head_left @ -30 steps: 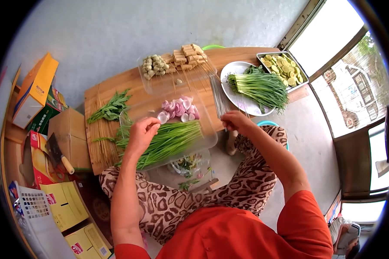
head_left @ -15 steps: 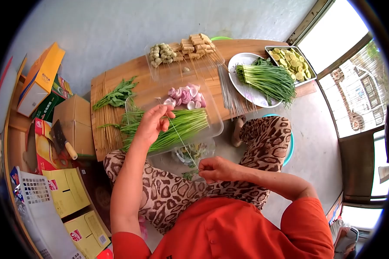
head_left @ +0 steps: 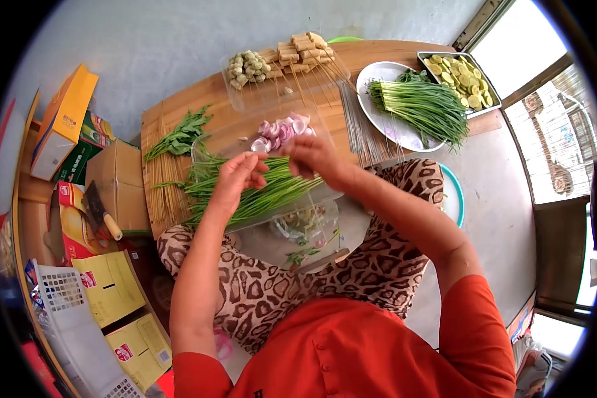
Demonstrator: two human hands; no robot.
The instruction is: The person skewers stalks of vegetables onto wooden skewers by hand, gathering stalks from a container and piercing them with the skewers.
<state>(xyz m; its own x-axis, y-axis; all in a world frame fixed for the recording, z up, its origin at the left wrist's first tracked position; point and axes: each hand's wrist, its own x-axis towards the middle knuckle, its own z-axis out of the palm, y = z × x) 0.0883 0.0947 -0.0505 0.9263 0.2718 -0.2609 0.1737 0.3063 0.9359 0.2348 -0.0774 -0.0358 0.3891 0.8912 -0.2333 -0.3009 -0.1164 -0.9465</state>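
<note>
My left hand is raised over the near part of a clear plastic tray, its thumb and fingers pinched together. Anything in that pinch is too small to make out. Just to its right hovers my right hand, its bent fingers smeared by motion. Beneath both hands, long thin green stalks lie across the tray. Behind them in the same tray sit purple-and-white onion pieces. A leafy green bunch rests on the wooden table, left of the tray.
Bamboo skewers lie at the left, metal skewers at the right. Farther back are a tray of skewered rolls, an oval plate of greens and sliced rounds in a metal tray. A cleaver stands by boxes.
My right hand has risen from my lap to beside my left hand. The thin pale strand stretched between both hands is no longer visible. A flat blade-like object now shows near my lap.
</note>
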